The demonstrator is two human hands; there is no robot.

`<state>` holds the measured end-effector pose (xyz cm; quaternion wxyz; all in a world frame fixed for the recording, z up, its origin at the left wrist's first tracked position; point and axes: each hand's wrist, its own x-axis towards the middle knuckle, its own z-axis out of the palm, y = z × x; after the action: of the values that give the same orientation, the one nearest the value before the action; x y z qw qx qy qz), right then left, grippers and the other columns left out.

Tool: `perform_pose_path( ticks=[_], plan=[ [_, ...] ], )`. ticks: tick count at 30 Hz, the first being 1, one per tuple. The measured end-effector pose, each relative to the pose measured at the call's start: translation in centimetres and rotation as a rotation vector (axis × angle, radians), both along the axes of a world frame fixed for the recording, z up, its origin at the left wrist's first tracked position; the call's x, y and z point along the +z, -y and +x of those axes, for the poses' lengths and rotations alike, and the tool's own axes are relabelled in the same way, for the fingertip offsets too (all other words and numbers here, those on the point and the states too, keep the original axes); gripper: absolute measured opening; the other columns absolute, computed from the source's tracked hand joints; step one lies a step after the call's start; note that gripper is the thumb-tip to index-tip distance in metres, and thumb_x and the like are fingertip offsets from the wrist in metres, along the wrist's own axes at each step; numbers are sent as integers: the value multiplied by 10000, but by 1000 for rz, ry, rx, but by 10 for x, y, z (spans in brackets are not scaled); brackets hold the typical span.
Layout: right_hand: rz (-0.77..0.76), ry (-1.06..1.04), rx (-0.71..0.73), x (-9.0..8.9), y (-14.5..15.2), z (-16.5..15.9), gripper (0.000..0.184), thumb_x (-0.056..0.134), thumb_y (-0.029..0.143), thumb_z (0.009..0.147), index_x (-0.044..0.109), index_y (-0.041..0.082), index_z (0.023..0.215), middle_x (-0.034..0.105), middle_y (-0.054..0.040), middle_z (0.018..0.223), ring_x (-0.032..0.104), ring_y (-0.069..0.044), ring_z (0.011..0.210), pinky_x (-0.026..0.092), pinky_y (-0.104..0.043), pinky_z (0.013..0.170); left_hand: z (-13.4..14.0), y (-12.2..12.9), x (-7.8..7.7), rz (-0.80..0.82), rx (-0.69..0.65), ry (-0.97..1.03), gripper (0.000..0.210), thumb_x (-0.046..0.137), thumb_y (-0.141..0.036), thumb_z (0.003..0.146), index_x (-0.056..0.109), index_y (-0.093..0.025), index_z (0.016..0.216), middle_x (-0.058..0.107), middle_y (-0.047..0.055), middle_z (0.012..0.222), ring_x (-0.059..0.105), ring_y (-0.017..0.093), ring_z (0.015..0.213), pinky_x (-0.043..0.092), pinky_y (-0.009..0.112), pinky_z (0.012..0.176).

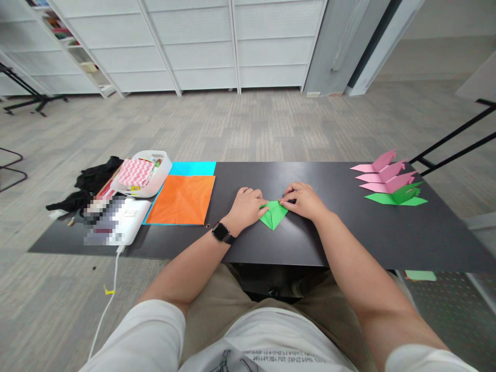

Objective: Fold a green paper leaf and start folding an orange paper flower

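Observation:
A green folded paper [273,214], shaped like a downward-pointing triangle, lies on the black table [329,243] in front of me. My left hand [246,205], with a black watch on its wrist, presses the paper's left upper corner with curled fingers. My right hand [303,200] presses down on the paper's right upper corner. Both hands rest on the tabletop and partly cover the paper's top edge.
An orange paper sheet [182,199] lies over a blue sheet [192,168] at the left. Further left stand a white basket [144,174] with patterned paper, a white device [126,221] and black cloth [95,175]. Three pink folded pieces [382,174] and a green one [399,196] sit at the right.

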<state>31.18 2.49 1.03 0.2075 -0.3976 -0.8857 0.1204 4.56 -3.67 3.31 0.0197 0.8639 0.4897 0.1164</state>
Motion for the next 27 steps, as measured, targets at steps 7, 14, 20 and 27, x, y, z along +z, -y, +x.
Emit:
perform_pose_path(
  ticks=[7, 14, 20, 27],
  plan=[
    [26, 10, 33, 4, 2, -2, 131, 759, 336, 943, 855, 289, 866, 730, -59, 1047, 632, -258, 990, 429, -441, 893, 0, 0, -2, 7, -4, 4, 249, 657, -417, 1045, 848, -276, 1123, 722, 63, 1079, 620, 250, 1007, 385, 478, 1052],
    [50, -46, -20, 2, 4, -10, 182, 695, 329, 990, 863, 296, 1051, 717, -78, 1076, 643, -271, 1042, 456, -458, 925, -1, -1, -3, 15, -3, 15, 236, 667, -422, 1038, 850, -284, 1091, 714, 62, 1070, 613, 246, 1000, 378, 479, 1062],
    [39, -26, 20, -6, 10, -27, 134, 774, 335, 957, 868, 324, 1053, 716, -65, 1122, 634, -267, 1085, 440, -467, 982, -2, -1, -3, 20, 5, 39, 243, 669, -441, 1038, 860, -293, 1068, 715, 58, 1047, 613, 248, 998, 384, 481, 1046],
    [15, 7, -2, -9, 9, -28, 116, 785, 364, 956, 867, 334, 1032, 706, -57, 1094, 610, -263, 1062, 426, -458, 953, -14, -5, 1, 0, 22, 75, 226, 714, -450, 1006, 876, -298, 1048, 724, 62, 1058, 619, 247, 1016, 401, 478, 1035]
  ],
)
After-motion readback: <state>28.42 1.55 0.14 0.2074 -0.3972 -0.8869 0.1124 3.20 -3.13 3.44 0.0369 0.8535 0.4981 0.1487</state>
